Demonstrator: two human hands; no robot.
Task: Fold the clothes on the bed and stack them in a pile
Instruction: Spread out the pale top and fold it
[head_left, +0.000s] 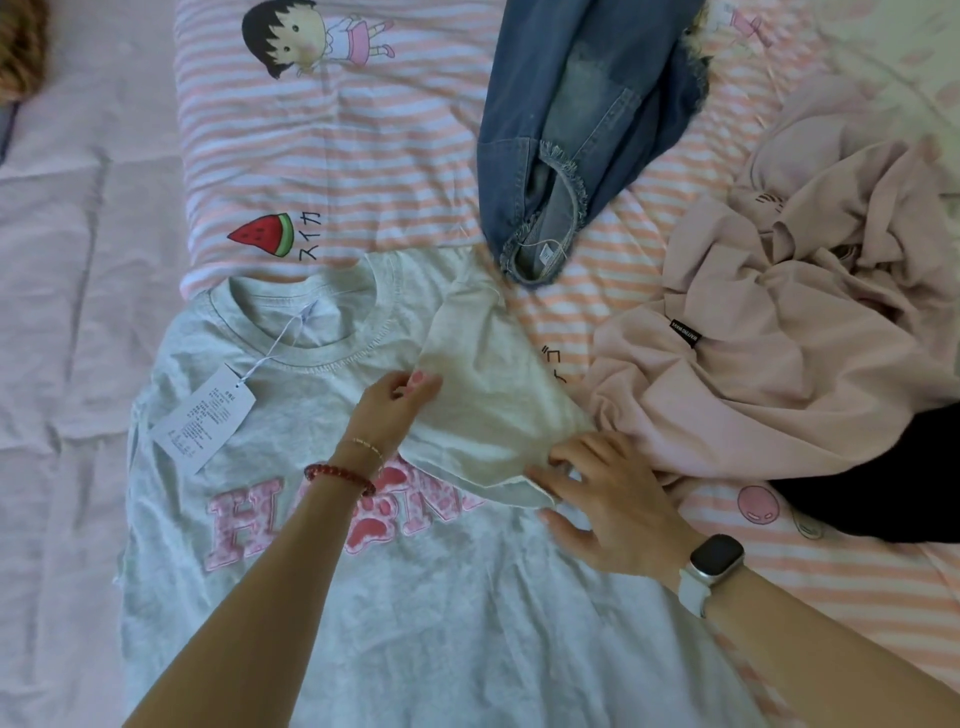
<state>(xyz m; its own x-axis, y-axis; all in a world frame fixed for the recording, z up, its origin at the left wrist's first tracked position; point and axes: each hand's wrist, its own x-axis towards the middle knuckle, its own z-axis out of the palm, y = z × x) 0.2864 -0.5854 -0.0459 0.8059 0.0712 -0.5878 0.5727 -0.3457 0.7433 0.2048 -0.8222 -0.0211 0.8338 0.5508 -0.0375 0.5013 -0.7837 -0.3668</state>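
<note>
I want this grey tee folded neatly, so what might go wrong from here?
The paper tag lies loose on the grey tee and may get creased inside the fold. The folded-in sleeve, held by the left hand and right hand, could spring back. The pink garment crowds the right edge.

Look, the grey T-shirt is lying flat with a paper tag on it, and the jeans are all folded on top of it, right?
Not quite. The grey T-shirt does lie flat with a paper tag on it, but the jeans are not on top of it: the head view shows them crumpled on the striped sheet beyond the shirt.
</note>
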